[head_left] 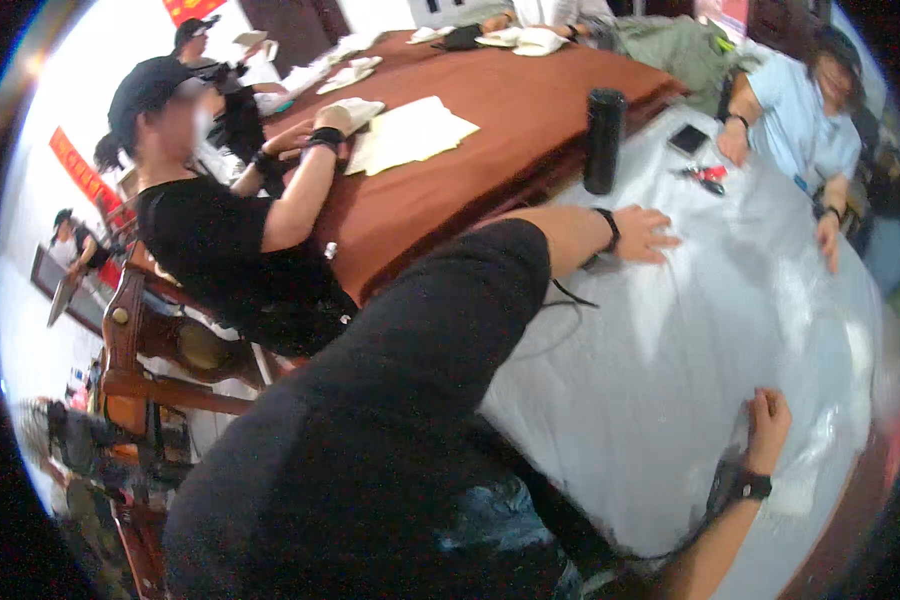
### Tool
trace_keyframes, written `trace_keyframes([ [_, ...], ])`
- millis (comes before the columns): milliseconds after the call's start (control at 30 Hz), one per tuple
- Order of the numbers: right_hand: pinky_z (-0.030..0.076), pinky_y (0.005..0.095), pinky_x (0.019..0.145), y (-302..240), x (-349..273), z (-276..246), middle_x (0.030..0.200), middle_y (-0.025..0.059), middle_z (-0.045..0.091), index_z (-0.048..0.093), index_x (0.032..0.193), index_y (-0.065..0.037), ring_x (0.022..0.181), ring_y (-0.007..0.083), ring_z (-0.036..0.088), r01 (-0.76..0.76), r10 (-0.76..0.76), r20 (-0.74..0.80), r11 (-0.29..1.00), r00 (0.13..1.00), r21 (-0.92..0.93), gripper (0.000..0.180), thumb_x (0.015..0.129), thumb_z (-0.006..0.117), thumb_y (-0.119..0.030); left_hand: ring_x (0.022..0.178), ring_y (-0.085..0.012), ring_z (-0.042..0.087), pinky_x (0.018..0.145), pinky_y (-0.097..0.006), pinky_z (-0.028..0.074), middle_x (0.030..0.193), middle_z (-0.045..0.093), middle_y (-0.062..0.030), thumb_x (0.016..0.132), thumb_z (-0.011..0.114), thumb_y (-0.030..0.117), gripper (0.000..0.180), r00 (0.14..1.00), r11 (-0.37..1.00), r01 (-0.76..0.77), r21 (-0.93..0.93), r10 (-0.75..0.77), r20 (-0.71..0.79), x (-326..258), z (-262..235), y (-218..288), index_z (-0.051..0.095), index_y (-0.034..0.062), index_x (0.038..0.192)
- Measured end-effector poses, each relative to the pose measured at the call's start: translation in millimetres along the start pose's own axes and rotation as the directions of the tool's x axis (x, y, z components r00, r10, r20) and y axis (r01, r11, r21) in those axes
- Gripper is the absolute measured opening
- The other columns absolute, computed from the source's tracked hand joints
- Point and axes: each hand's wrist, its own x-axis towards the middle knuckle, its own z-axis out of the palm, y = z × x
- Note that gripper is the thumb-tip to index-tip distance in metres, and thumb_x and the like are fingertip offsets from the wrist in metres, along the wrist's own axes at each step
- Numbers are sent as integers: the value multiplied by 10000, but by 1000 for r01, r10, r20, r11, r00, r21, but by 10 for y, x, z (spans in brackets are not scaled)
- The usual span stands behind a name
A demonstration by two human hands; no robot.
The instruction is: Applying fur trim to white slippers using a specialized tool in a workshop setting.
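My left hand [645,235] lies with its fingers spread on a pale plastic sheet [610,390] that covers the table. A black band circles that wrist, and a thin dark cable [574,296] lies just below it. Lower right, my right hand [770,425] is closed with curled fingers over the sheet; whatever it may hold is hidden. Its wrist wears a black band too. Beyond my left hand stands a tall black cylindrical bottle [604,140]. A dark phone [688,139] and a small red and black item [708,178] lie farther back.
A brown-covered table [530,110] adjoins on the left, bearing pale sheets [415,132] and several white cloth-like pieces [538,41]. A person in black [210,220] works there. Another person in light blue [800,120] sits across. A wooden chair [135,340] stands at left.
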Motion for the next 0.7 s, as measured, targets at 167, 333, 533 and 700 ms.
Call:
trace_keyframes([
  [167, 465, 271, 671, -106, -82, 5, 802, 55, 629, 640, 954, 12, 735, 121, 578, -60, 55, -43, 991, 998, -116, 176, 906, 597, -152, 1328, -328, 380, 1055, -464, 368, 1440, 366, -171, 970, 364, 547, 585, 976, 998, 38, 59, -50, 213, 87, -177, 141, 315, 260, 1477],
  [333, 421, 250, 674, -212, -127, 54, 803, 29, 615, 651, 954, -1, 743, 110, 555, -4, 0, -57, 997, 998, -73, 202, 907, 601, -191, 1372, -312, 330, 1085, -453, 347, 1472, 329, -169, 977, 281, 583, 622, 917, 982, 131, 134, -171, 360, 147, -337, 265, 207, 285, 1518],
  [533, 469, 271, 670, -152, -108, 33, 795, 84, 675, 662, 953, 28, 734, 143, 610, 88, -91, -61, 995, 994, -50, 201, 895, 603, -155, 1386, -395, 302, 1085, -477, 349, 1503, 245, -260, 974, 287, 570, 622, 741, 939, 246, 241, -343, 577, 329, -549, 467, 68, 378, 1524],
  [700, 479, 283, 665, -122, -88, 30, 786, 69, 676, 672, 965, 14, 711, 150, 612, 90, -99, -62, 987, 993, -134, 200, 883, 613, -158, 1343, -424, 368, 1079, -500, 344, 1466, 306, -298, 960, 302, 597, 636, 682, 922, 266, 282, -387, 621, 423, -489, 430, 47, 416, 1514],
])
